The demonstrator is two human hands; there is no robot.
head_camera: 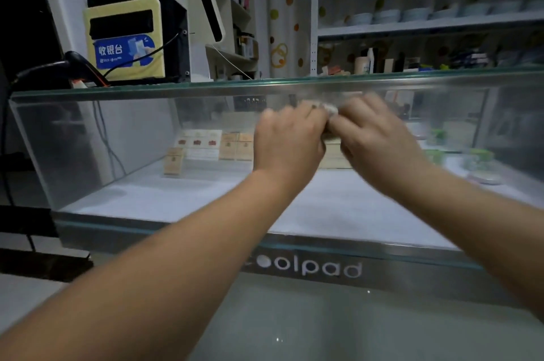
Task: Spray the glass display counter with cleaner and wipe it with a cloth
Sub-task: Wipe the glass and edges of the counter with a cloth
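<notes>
Small shop | checkout terminal (153, 16) on glass display counter (117, 131) | cigarette packs (206, 144) inside | stocked shelves (426, 25) behind

In the upper left of the frame, a blue sticker (123, 50) on the yellowish front panel (147, 68) of the till unit reads "收银台" in white; smaller print beneath it is too small to read. Low in the centre, white lettering (318, 268) on the metal strip (412, 276) along the glass display counter (117, 140) reads "coolpad", its first letter partly covered. Printing on the boxes (203, 144) inside the case is illegible.
</notes>
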